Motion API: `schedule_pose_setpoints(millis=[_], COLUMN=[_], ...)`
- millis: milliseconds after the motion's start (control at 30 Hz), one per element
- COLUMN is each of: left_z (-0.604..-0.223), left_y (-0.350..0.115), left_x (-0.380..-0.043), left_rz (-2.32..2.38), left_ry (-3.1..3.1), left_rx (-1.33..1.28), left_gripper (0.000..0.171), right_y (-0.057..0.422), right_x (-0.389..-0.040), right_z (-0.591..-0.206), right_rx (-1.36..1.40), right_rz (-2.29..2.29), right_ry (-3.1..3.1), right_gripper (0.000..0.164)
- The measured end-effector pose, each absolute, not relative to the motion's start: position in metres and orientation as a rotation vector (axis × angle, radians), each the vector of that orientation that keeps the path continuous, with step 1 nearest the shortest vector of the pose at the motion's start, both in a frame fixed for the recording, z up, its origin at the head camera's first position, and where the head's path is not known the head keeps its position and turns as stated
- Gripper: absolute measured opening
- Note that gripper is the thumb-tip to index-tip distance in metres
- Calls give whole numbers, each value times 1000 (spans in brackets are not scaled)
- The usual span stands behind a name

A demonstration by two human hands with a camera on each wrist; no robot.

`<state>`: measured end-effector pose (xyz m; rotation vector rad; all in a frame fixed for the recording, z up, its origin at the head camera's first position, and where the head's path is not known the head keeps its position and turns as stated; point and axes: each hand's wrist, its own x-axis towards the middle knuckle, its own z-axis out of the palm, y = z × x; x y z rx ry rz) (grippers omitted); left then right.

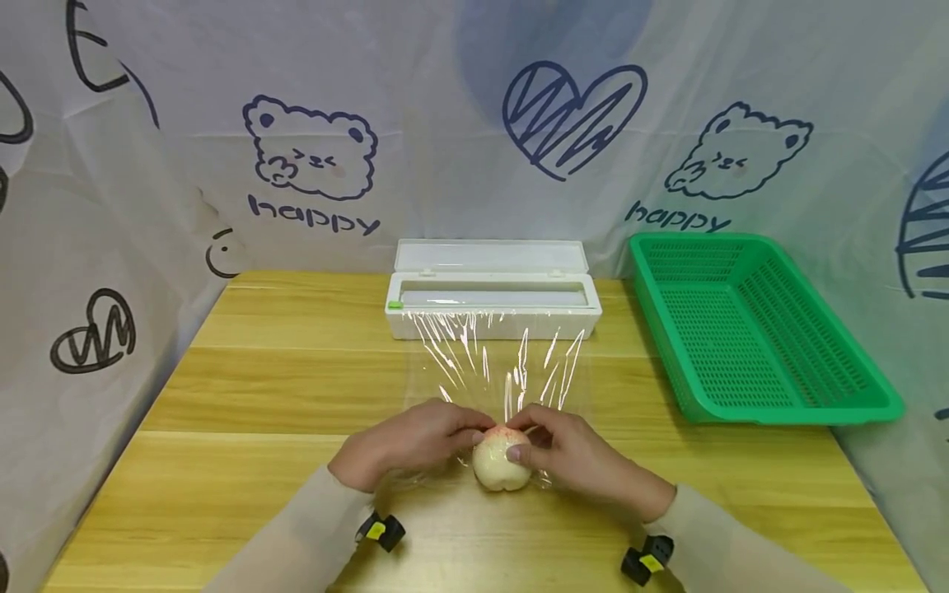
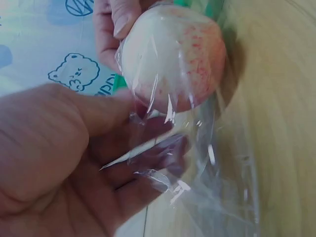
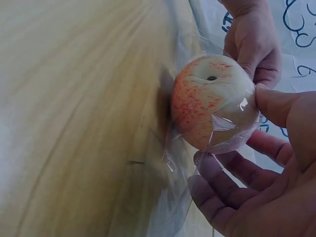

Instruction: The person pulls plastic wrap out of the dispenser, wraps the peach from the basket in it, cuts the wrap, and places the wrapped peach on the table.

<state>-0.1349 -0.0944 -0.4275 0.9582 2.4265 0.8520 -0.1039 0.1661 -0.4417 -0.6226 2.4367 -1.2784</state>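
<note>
A cream peach (image 1: 502, 461) with red speckles sits near the table's front, partly wrapped in clear plastic wrap (image 1: 489, 371). The wrap stretches back from it to a white dispenser box (image 1: 493, 321). My left hand (image 1: 418, 441) is at the peach's left side, thumb and fingers pinching the wrap; in the left wrist view the film (image 2: 197, 163) lies over its fingertips. From the right, my right hand (image 1: 571, 453) grips the peach, its thumb on the fruit (image 3: 212, 103) and its fingers curled beneath film in the right wrist view.
The dispenser's lid (image 1: 489, 256) stands raised at the back, with a roll inside and a green slider (image 1: 395, 305) at its left end. A green plastic basket (image 1: 756, 329) is at the right. A printed cloth (image 1: 445, 123) hangs behind the wooden table (image 1: 259, 395).
</note>
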Motion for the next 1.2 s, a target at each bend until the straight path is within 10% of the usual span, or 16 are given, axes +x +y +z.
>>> schedule_pose_setpoints(millis=[267,400,1200], left_z=[-412,-413,-421], left_y=[-90,-85,-79], left_x=[-113,-100,-108], left_rz=[730,615,623], left_ry=[2867,2860,2716], left_rx=[1278,1426,1121], left_gripper=[21,43,53], right_y=[165,166,166], right_x=[-109,-111,-112], right_z=[-439,-438,-442], right_rx=[-571,-529,-810], right_rz=[-1289,-1300,-1191], right_ry=[2383,2359,2938], right_gripper=[24,25,27])
